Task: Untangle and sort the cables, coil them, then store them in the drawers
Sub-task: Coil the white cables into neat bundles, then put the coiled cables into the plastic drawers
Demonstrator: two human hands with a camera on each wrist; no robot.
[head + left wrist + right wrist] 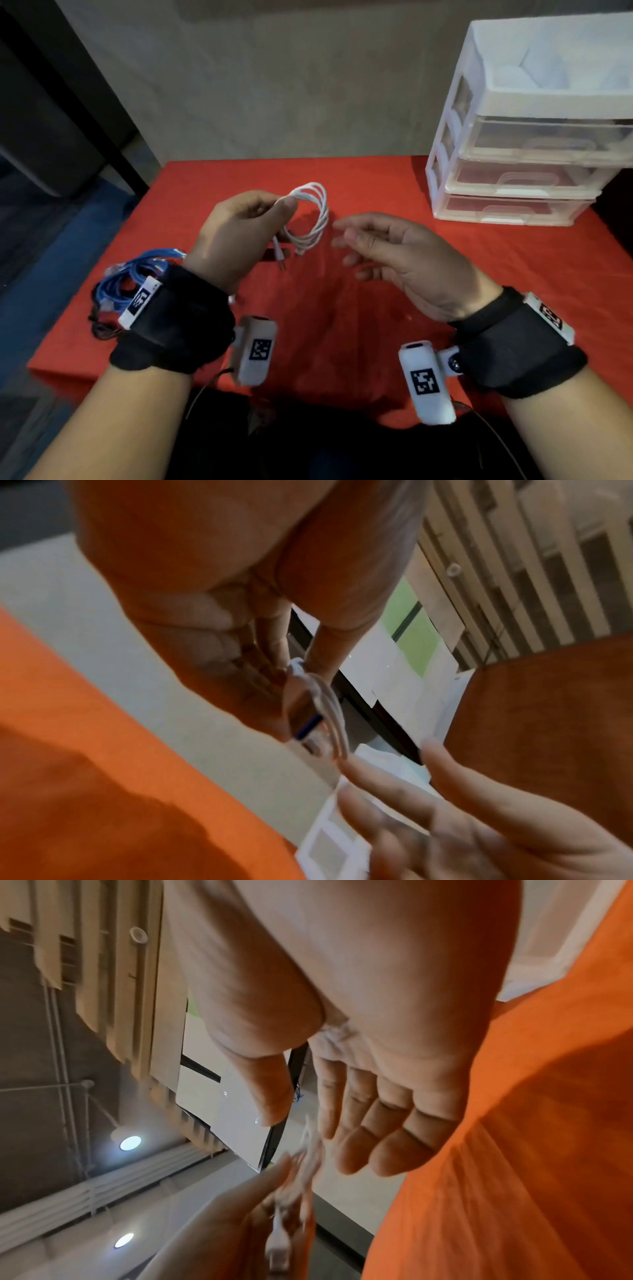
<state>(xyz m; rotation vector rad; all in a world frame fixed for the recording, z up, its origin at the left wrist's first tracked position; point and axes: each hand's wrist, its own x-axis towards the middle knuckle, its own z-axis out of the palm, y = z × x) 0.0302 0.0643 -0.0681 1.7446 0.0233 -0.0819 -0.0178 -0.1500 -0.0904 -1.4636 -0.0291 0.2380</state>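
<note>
My left hand (270,207) pinches a coiled white cable (313,219) between thumb and fingers, above the middle of the red table (376,308). The coil hangs in several loops with its plug ends dangling below. The left wrist view shows the same white cable (322,704) held at the fingertips. My right hand (363,236) hovers just right of the coil with fingers relaxed and apart, holding nothing; in the right wrist view its fingers (377,1123) are loosely spread beside the blurred white cable (308,1150). A white drawer unit (520,137) with three clear drawers stands at the back right.
A bundle of blue cable (133,277) mixed with a dark cable (99,325) lies at the table's left edge, partly hidden behind my left wrist. The table's front edge runs close to my body.
</note>
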